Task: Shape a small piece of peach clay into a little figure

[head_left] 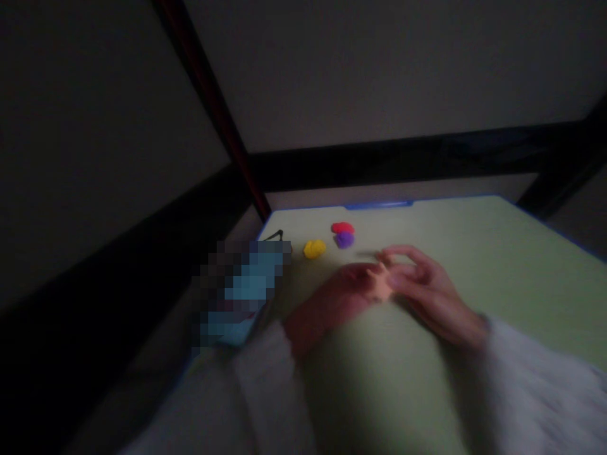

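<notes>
A small pale-orange piece of modelling clay [380, 283], shaped with points like a star, is between my two hands above the table. My left hand [334, 300] grips it from the left, its fingers curled and partly lost in shadow and blur. On the other side, the thumb and fingers of my right hand [434, 292] pinch the edge of the piece. Beyond my hands lie a yellow clay lump [314, 248], a purple clay lump [344, 239] and a red clay lump [342, 227]. The purple and red lumps touch.
The pale green tabletop [502, 259] has a blue edge and a blue handle-like strip [379, 205] at the far side. A blurred-out, light-blue object [253, 281] stands at its left edge. Behind is a wall [403, 76] with a dark band. The light is dim.
</notes>
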The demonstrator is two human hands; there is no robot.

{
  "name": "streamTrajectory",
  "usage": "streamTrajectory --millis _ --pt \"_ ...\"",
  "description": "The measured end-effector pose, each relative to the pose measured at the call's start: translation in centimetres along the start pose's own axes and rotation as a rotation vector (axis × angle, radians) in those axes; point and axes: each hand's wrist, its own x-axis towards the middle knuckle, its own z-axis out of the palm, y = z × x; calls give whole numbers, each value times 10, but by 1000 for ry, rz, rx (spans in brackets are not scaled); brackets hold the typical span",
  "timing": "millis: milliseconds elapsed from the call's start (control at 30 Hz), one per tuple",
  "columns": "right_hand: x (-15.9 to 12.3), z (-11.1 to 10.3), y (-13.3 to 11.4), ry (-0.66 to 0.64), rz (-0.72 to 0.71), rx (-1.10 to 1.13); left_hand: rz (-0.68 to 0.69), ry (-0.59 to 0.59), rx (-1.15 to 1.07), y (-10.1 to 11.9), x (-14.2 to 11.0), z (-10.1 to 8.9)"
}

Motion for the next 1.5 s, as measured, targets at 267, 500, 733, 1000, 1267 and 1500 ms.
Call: streamTrajectory --millis 267,500,733,1000,1267,1500 --pt "-1 0 1 -39 23 33 -182 -60 -288 -6 1 -5" --pt "2 -1 0 29 -18 -34 -113 45 -195 -2 1 -8" --pt "4 -4 0 75 -39 -140 164 191 130 -8 13 -19" --pt "3 2 -4 21 11 -177 222 27 524 -9 8 -15" --pt "3 1 -3 26 -21 -193 234 12 503 -10 7 -15" --pt "3 0 -1 39 -43 -215 220 87 421 -10 8 -13"
